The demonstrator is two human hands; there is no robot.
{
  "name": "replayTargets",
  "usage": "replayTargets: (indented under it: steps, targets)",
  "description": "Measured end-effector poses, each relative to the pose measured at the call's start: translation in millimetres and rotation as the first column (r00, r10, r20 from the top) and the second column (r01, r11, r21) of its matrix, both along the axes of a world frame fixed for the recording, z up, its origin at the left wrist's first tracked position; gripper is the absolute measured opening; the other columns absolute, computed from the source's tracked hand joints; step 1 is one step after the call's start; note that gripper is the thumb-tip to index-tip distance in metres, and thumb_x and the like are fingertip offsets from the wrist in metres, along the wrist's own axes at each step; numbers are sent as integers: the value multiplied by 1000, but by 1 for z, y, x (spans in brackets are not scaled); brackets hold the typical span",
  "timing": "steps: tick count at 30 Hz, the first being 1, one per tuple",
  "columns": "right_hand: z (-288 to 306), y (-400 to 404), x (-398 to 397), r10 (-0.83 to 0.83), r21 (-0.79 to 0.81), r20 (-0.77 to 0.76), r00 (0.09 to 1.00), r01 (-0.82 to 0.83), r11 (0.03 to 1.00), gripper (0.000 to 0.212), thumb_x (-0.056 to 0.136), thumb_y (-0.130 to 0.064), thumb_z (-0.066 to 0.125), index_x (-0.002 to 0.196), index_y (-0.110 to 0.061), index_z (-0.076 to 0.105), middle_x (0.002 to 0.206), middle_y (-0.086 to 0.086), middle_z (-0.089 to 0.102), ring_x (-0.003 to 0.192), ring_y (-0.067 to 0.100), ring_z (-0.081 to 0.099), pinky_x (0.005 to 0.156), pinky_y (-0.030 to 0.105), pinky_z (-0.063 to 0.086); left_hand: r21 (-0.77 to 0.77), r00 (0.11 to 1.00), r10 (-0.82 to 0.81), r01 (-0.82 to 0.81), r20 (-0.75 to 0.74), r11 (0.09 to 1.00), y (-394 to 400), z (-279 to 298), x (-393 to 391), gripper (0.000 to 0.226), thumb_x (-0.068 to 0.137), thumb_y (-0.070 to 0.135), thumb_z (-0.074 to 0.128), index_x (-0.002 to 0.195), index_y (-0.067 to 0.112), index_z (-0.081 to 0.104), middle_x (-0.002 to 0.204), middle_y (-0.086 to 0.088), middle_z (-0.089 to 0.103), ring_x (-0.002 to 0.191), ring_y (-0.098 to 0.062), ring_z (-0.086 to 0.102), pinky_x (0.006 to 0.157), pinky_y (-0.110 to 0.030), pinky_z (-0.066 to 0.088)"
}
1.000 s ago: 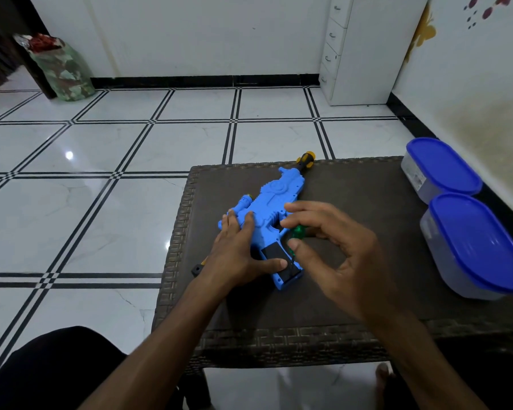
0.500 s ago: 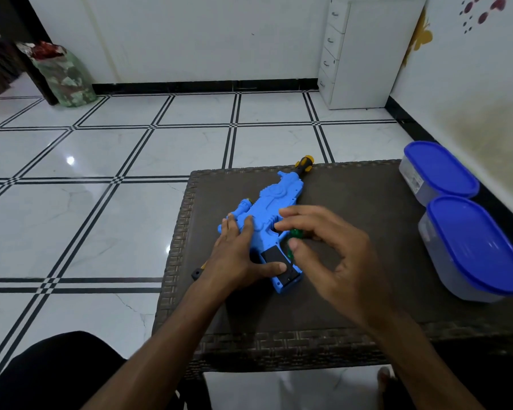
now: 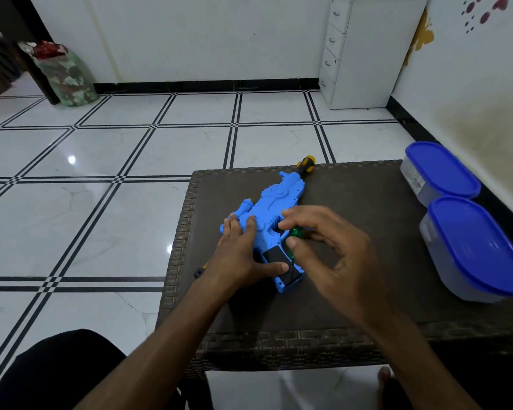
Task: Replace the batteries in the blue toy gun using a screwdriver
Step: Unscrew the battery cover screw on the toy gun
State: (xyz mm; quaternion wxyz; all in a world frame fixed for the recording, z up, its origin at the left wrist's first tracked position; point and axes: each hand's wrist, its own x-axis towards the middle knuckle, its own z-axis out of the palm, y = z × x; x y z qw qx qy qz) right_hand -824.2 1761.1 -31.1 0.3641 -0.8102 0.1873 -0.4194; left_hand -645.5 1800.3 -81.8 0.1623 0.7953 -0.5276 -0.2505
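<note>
The blue toy gun (image 3: 274, 207) lies flat on the dark woven table (image 3: 367, 202), muzzle pointing away, its yellow and black tip at the far edge. My left hand (image 3: 240, 255) presses flat on the gun's body, thumb lying across the black battery hatch (image 3: 279, 258) in the grip. My right hand (image 3: 335, 247) pinches a green screwdriver handle (image 3: 295, 232) between thumb and fingers, just right of the grip. The screwdriver's shaft and tip are hidden.
Two clear containers with blue lids (image 3: 474, 241) stand along the table's right side. A small black part (image 3: 198, 273) lies at the table's left edge behind my left wrist. A white drawer unit (image 3: 365, 51) stands by the far wall. My knees flank the near edge.
My right hand has turned slightly around the green handle, thumb shifting a little toward the grip. The left hand stays pressed on the gun.
</note>
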Motion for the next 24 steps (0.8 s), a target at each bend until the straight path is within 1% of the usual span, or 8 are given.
replayTargets:
  steps: [3, 5, 9, 13, 16, 18, 21, 24]
  targets:
    - [3, -3, -1, -36, -47, -9, 999, 35, 998, 14, 82, -12, 78, 95, -10, 74, 103, 2, 60, 96, 17, 65, 83, 31, 55, -10, 1000, 6, -6, 2, 1000, 0, -2, 1, 118, 74, 60, 71, 155, 17, -4, 159, -15, -22, 146, -26, -23, 120, -40, 3]
    - [3, -5, -3, -28, -55, 7, 1000, 28, 998, 14, 81, -8, 78, 95, -9, 73, 98, 2, 63, 91, 16, 66, 80, 32, 56, -9, 1000, 8, -8, -1, 1000, 0, -3, 1, 119, 73, 61, 71, 155, 18, -4, 159, -14, -23, 146, -25, -24, 120, -39, 2]
    - [2, -1, -2, -17, 17, 16, 1000, 17, 1000, 30, 87, 4, 68, 112, -12, 68, 107, -4, 72, 103, 9, 68, 90, 25, 55, -17, 1000, 2, -2, -4, 1000, 0, -3, 0, 119, 75, 60, 71, 155, 17, -6, 159, -14, -24, 146, -25, -24, 120, -39, 1]
    - [0, 1, -3, -27, -49, 4, 1000, 27, 998, 21, 86, -2, 68, 104, -10, 72, 115, 0, 67, 106, 12, 66, 90, 31, 54, -16, 1000, 2, -2, 3, 1000, 1, -4, 1, 117, 75, 59, 71, 156, 18, -3, 159, -14, -22, 147, -26, -22, 120, -40, 3]
    - [2, -2, -4, -56, -94, -3, 998, 56, 994, 19, 81, -10, 79, 99, -11, 75, 105, 3, 59, 94, 16, 65, 82, 30, 55, -13, 1000, 3, -3, 3, 1000, 0, -5, 2, 118, 73, 61, 71, 156, 18, -3, 159, -14, -22, 146, -26, -22, 120, -40, 3]
    - [2, -2, -4, -59, -93, 0, 998, 59, 994, 23, 80, -6, 79, 102, -12, 73, 101, 1, 61, 92, 15, 66, 81, 30, 55, -11, 1000, 2, -2, 1, 1000, -1, -5, 2, 119, 74, 61, 71, 155, 18, -4, 159, -14, -23, 146, -26, -24, 120, -40, 2]
    - [1, -1, -5, -47, -15, 18, 999, 47, 999, 35, 84, 2, 74, 115, -11, 66, 109, -2, 69, 102, 10, 68, 88, 26, 55, -6, 1000, 4, -4, 6, 1000, -3, -5, 2, 120, 74, 61, 71, 155, 17, -6, 159, -15, -23, 146, -27, -24, 119, -39, 1]
    - [1, 0, -6, -30, -50, -2, 1000, 29, 998, 28, 86, 3, 67, 112, -8, 67, 109, -3, 70, 106, 11, 67, 89, 29, 56, -11, 1000, 6, -6, 7, 1000, -2, -6, 2, 118, 74, 60, 71, 155, 17, -4, 159, -15, -22, 146, -28, -23, 120, -40, 2]
